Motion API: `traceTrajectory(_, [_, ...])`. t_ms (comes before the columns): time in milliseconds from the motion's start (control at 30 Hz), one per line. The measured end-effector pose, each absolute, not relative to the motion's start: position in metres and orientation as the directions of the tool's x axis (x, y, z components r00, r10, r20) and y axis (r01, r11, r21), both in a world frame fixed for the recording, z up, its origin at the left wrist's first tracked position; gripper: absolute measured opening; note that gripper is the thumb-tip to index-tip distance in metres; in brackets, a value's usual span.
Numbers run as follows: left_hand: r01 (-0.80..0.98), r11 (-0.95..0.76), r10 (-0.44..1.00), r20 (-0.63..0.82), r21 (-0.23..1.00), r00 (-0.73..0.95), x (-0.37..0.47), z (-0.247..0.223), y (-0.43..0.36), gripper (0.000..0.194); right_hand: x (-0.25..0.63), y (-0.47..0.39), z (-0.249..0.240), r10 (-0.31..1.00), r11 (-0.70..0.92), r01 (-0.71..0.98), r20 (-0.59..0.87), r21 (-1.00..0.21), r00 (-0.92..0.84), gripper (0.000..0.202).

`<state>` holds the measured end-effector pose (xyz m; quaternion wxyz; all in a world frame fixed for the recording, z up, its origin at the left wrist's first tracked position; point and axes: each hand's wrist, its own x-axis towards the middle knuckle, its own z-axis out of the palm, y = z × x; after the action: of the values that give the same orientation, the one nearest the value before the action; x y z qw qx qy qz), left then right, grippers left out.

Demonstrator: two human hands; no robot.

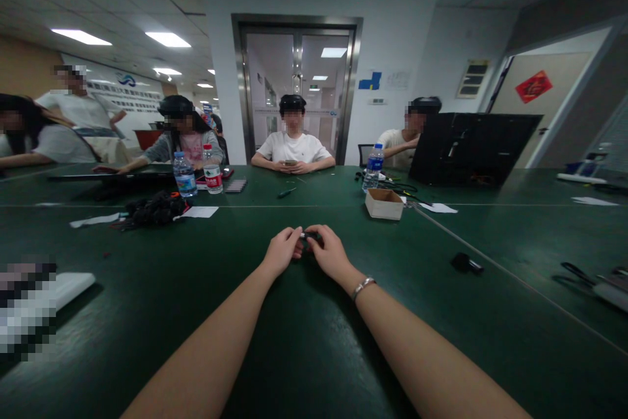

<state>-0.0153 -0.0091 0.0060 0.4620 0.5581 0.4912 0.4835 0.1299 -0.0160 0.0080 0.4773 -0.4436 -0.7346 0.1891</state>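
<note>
My left hand [284, 250] and my right hand [328, 250] meet over the green table. Both are closed, with thumbs and fingers pinching a small black object [305, 235] with a shiny end between them. The fingers hide most of it, and its kind is too small to make out. A silver bracelet [364, 288] circles my right wrist. To the right, apart from my hands, lies a small black piece with a shiny metallic end [468, 264].
A small open box [384, 205], a bottle [373, 167] and a black monitor [471, 148] stand beyond my right hand. A dark tangled heap [156, 209] and two bottles lie left, near a green-handled tool [286, 193]. Several people sit around the table [220, 255].
</note>
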Motion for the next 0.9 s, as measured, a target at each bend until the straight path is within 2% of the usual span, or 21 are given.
traceTrajectory(233, [-0.117, -0.176, 0.984, 0.177, 0.977, -0.003, -0.014, 0.016, -0.015, 0.033, 0.127, -0.011, 0.003, 0.911, 0.412, 0.227, 0.397, -0.883, -0.109, 0.017])
traceTrajectory(400, [-0.24, -0.173, 0.985, 0.168, 0.955, -0.04, -0.007, 0.023, -0.019, 0.033, 0.112, -0.016, 0.008, 0.958, 0.277, -0.018, 0.277, -0.961, -0.073, 0.04])
traceTrajectory(500, [-0.235, -0.166, 0.986, 0.158, 0.958, -0.051, 0.004, 0.02, -0.021, 0.033, 0.105, -0.019, 0.008, 0.964, 0.245, -0.066, 0.25, -0.967, -0.086, 0.049])
traceTrajectory(600, [-0.088, -0.211, 0.969, 0.197, 0.973, -0.149, 0.008, 0.013, -0.017, 0.027, 0.102, -0.021, 0.005, 0.964, 0.216, -0.073, 0.224, -0.974, -0.144, 0.054])
traceTrajectory(733, [0.304, -0.203, 0.927, 0.283, 0.931, -0.247, -0.021, 0.009, -0.007, 0.025, 0.105, -0.025, 0.004, 0.945, 0.236, -0.018, 0.233, -0.972, -0.23, 0.048])
traceTrajectory(833, [0.628, -0.035, 0.941, 0.238, 0.777, -0.242, -0.072, 0.017, -0.011, 0.028, 0.113, -0.027, 0.011, 0.94, 0.3, 0.121, 0.272, -0.946, -0.203, 0.036])
traceTrajectory(900, [0.797, 0.052, 0.953, 0.21, 0.602, -0.221, -0.114, 0.025, -0.022, 0.032, 0.124, -0.025, 0.022, 0.939, 0.333, 0.191, 0.307, -0.924, -0.154, 0.027])
